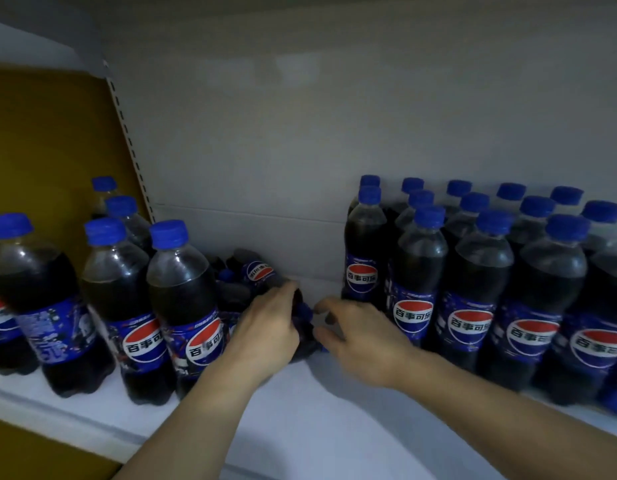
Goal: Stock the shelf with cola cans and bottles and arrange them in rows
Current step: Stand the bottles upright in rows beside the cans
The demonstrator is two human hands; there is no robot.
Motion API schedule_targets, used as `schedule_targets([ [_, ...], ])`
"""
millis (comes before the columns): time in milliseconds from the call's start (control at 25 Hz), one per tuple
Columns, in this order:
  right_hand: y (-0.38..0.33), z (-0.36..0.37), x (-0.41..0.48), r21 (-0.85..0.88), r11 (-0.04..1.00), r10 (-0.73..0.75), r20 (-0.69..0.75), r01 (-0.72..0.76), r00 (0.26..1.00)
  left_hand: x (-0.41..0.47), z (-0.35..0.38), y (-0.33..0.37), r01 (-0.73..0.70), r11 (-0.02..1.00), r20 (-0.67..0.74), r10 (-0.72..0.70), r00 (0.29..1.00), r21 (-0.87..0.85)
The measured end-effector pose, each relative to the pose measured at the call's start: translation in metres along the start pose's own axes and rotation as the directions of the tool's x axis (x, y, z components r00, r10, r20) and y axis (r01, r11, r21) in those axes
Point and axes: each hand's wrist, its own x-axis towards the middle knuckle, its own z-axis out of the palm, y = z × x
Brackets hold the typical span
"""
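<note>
1 bottle (pixel 304 337) gripped btwn hands (pixel 269 329) (pixel 362 337)

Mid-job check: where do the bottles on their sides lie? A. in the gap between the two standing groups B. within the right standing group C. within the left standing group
A: the lying bottles sit in the gap between the left group and the right group, where the left hand and right hand reach.

White shelf (pixel 300 427) bears upright cola bottles (pixel 480 299) flanking toppled bottles (pixel 258 273).
</note>
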Motion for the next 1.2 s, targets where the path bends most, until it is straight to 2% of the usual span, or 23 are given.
schedule_targets([
  [80, 0.007, 0.021, 0.01, 0.17, 0.981, 0.083, 0.061, -0.092, 0.995, -0.003, 0.0, -0.007, -0.013, 1.0, 0.007, 0.013, 1.0, 0.005],
  [200, 0.014, 0.029, 0.014, 0.444, 0.868, 0.194, 0.107, -0.222, 0.975, -0.008, -0.002, -0.006, -0.06, 0.998, 0.076, 0.059, 0.995, 0.012],
  [280, 0.013, 0.019, -0.001, 0.497, 0.851, 0.185, 0.019, -0.169, 0.983, -0.015, -0.002, 0.004, -0.176, 0.977, 0.14, 0.159, 0.977, 0.12],
  [320, 0.011, 0.012, -0.011, 0.494, 0.861, 0.158, -0.04, -0.118, 0.987, -0.018, -0.002, 0.009, -0.228, 0.962, 0.127, 0.21, 0.97, 0.153],
  [440, -0.004, -0.026, -0.041, 0.377, 0.924, 0.033, -0.243, 0.063, 0.969, -0.016, -0.006, 0.016, -0.302, 0.952, -0.008, 0.302, 0.953, 0.045],
  [520, -0.014, -0.057, -0.049, 0.262, 0.955, -0.04, -0.346, 0.138, 0.938, -0.018, -0.01, 0.019, -0.292, 0.949, -0.043, 0.289, 0.956, -0.118],
  [600, -0.024, -0.085, -0.043, 0.166, 0.972, -0.096, -0.374, 0.168, 0.923, -0.019, -0.009, 0.019, -0.219, 0.929, -0.043, 0.216, 0.975, -0.297],
  [760, -0.039, -0.122, -0.015, -0.005, 0.98, -0.192, -0.252, 0.197, 0.948, -0.016, 0.004, 0.02, -0.063, 0.873, -0.032, 0.054, 0.998, -0.484],
  [880, -0.052, -0.134, 0.009, -0.211, 0.936, -0.311, -0.127, 0.281, 0.942, -0.015, 0.02, 0.013, 0.031, 0.806, 0.085, 0.024, 0.996, -0.591],
  [1040, -0.067, -0.14, 0.031, -0.503, 0.823, -0.301, 0.009, 0.265, 0.954, -0.015, 0.037, 0.001, 0.125, 0.815, 0.11, -0.075, 0.991, -0.566],
  [1200, -0.07, -0.144, 0.038, -0.636, 0.741, -0.241, 0.047, 0.215, 0.969, -0.015, 0.041, -0.001, 0.136, 0.837, 0.105, -0.094, 0.99, -0.529],
])
